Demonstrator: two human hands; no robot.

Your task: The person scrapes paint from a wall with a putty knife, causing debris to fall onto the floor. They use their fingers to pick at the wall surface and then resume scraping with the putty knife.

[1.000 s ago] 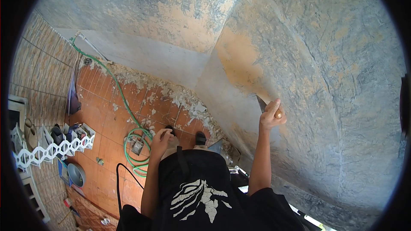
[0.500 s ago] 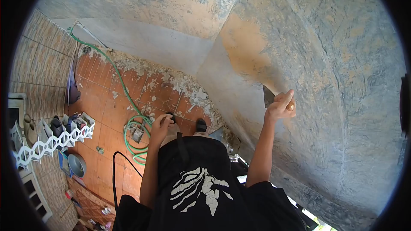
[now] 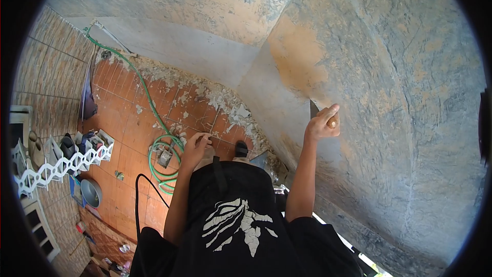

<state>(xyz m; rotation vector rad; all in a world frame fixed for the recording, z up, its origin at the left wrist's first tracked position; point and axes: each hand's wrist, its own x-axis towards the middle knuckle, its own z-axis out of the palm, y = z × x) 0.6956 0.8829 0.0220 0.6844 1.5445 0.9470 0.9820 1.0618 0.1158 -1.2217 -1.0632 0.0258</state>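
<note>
My right hand [image 3: 323, 124] is closed around the wooden handle [image 3: 332, 122] of a trowel, up against the grey plastered wall [image 3: 369, 82]. A dark sliver of the trowel's blade [image 3: 313, 109] shows beside my fingers; the hand hides most of it. Left of and above the hand, a tan patch [image 3: 300, 56] marks the wall, its lower end close to the blade. My left hand [image 3: 195, 150] hangs by my thigh, with loosely bent fingers and nothing visible in them.
Crumbled plaster [image 3: 230, 110] lies along the wall's foot on the orange tiled floor [image 3: 120, 149]. A coiled green hose [image 3: 152, 166] is left of my feet. Farther left are a white shoe rack [image 3: 66, 164] and a grey basin [image 3: 91, 193]. A black cable [image 3: 137, 202] loops beside me.
My right hand, still holding the trowel, has shifted slightly left and up along the wall. My left hand stays by my thigh, its fingers drawn slightly closer together.
</note>
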